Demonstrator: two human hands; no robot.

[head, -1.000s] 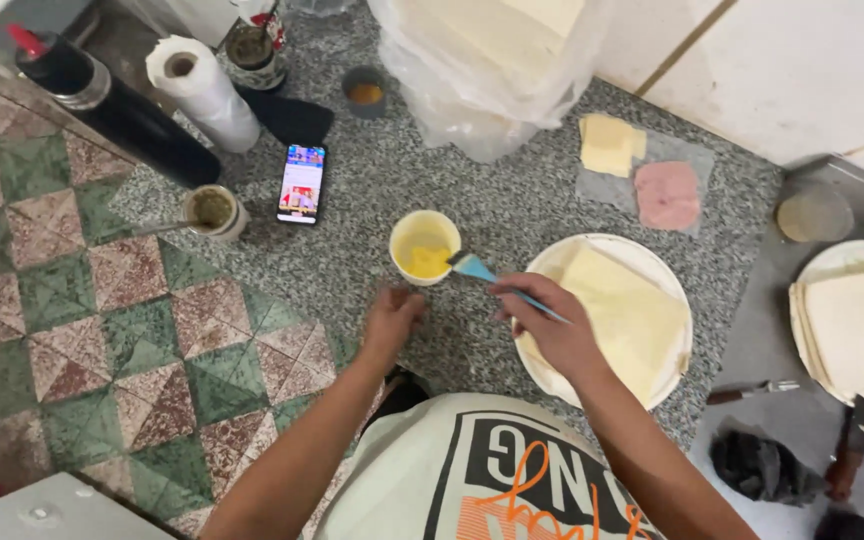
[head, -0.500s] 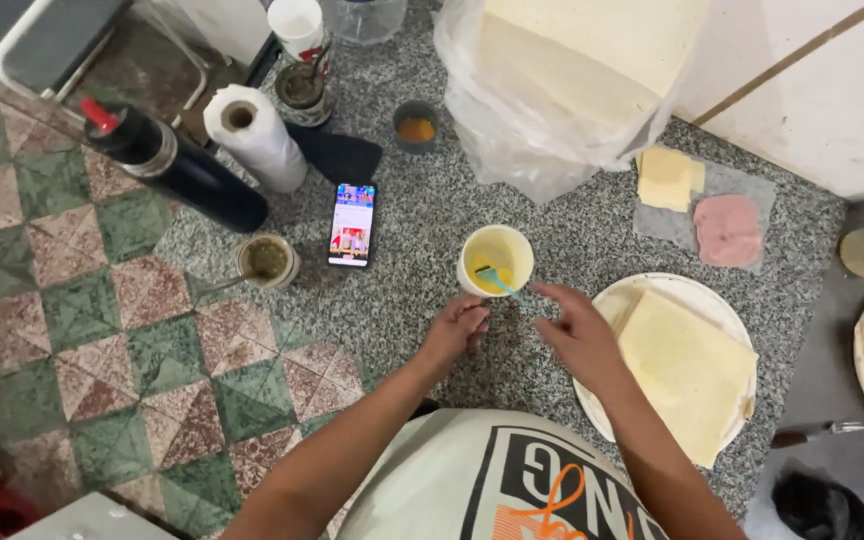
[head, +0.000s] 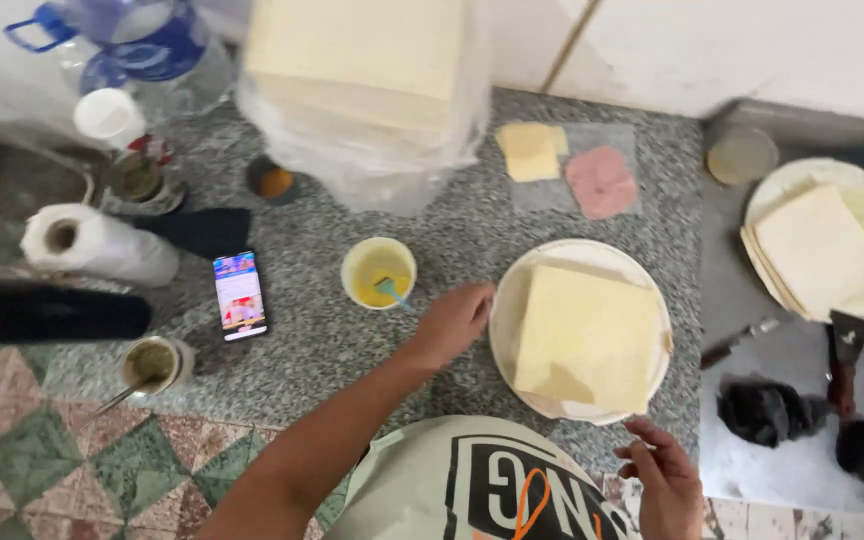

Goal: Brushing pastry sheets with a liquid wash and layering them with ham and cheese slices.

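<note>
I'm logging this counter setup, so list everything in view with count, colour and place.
white plate: one, centre, holds a pale yellow square sheet
yellow cup: one, left of the plate, blue tool inside
phone: one, screen lit, left of the cup
paper towel roll: one, white, far left
bagged stack of sheets: one, pale, top centre
yellow slice: top, beside a pink slice
second plate: one, white, far right, stacked sheets
left hand: by the plate's left rim, empty
right hand: bottom, near the plate's lower edge, empty
</note>
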